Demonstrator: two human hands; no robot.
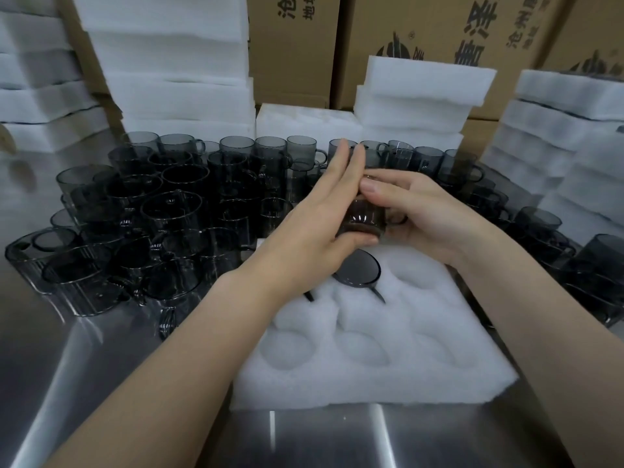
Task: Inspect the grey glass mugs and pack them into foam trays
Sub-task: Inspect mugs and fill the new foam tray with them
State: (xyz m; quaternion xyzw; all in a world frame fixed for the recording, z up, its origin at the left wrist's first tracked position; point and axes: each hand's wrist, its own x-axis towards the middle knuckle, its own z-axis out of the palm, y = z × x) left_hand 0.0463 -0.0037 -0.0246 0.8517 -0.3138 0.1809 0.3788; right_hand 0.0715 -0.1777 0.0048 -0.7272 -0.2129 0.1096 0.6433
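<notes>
**Over the tray: one mug packed, one in hand**

Above the tray (371,373), toward its 12 o'clock edge, you are holding a mug (366,219) between both hands, clear of the foam. Your right hand (418,214) grips it, with the thumb laid over the top and the fingers curled round the far side by the handle. Your left hand (314,214) has its fingers straight and flat against the mug's side, and the thumb reaches beneath the base. To me this looks like the inspection step — the mug is not yet seated.

Only one packed mug (358,270) shows in the tray, in a pocket at 12 o'clock just under your hands. The other pockets that show, from the centre down to 6 o'clock, are bare. I judge the tray barely begun.

Much is left. Loose mugs (152,214) crowd the table (84,383) from 9 o'clock round to 12, with more at 3 o'clock. Foam stacks (175,62) stand behind them in front of cartons (293,45) — whether those stacks are filled I cannot tell.
</notes>
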